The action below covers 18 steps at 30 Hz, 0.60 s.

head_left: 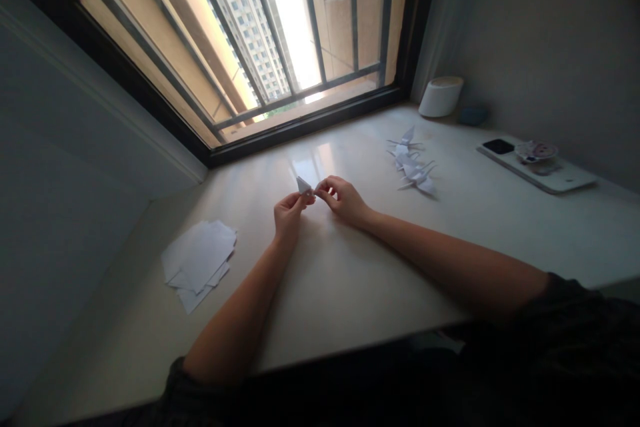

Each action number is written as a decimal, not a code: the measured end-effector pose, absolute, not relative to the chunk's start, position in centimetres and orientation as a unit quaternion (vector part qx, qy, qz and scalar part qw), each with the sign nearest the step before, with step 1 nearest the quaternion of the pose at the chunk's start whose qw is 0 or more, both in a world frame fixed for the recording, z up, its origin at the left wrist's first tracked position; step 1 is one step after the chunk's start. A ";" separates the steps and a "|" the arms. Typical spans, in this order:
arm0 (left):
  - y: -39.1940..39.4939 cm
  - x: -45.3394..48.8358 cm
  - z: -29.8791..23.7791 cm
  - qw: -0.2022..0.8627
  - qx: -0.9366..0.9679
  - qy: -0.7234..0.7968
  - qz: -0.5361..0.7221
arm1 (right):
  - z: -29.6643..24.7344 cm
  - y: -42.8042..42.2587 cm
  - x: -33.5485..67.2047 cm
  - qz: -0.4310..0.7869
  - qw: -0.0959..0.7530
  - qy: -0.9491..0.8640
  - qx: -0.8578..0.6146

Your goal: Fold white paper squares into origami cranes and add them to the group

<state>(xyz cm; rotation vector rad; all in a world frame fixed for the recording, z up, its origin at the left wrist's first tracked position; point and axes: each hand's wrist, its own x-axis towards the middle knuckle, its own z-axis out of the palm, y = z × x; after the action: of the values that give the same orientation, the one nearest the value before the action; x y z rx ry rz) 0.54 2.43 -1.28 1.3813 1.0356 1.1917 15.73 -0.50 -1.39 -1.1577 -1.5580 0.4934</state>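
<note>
Above the middle of the bench, the left hand is pinching a small folded paper piece between thumb and fingers, with a pointy flap sticking up past the grip. The right hand is coming in from the other side, and its thumb and index finger look to be nipping a skinny end of the same piece. So yeah, both sets of fingers are gripping it, though the exact contact is kinda tiny to make out.

Handling-wise, I'm guessing it's weighing next to nothing: crisp and a bit stiff where the layers are stacking up, but easy to crush or tear at the thin points. I'd be holding it by the thick folded part and only lightly pinching the tips, no squeezing the flaps.

Off to the left, a loose pile of white paper sheets is lying flat. Over to the right, some folded paper birds are sitting bunched together, with a phone lying beyond them.
</note>
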 end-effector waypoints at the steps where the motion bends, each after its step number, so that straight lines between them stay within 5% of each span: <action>1: 2.5 0.5 -1.3 0.500 0.566 0.428 0.497 | -1.4 -0.5 15.7 0.206 0.539 -0.656 -0.487; 18: 2.4 0.7 -1.2 0.470 0.619 0.423 0.466 | -1.7 -0.6 15.8 0.158 0.522 -0.663 -0.513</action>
<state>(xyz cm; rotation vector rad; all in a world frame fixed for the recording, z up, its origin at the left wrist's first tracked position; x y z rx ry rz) 0.71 2.43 -1.25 1.5161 1.0369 1.1419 15.83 -0.59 -1.74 -1.2288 -1.5892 0.3794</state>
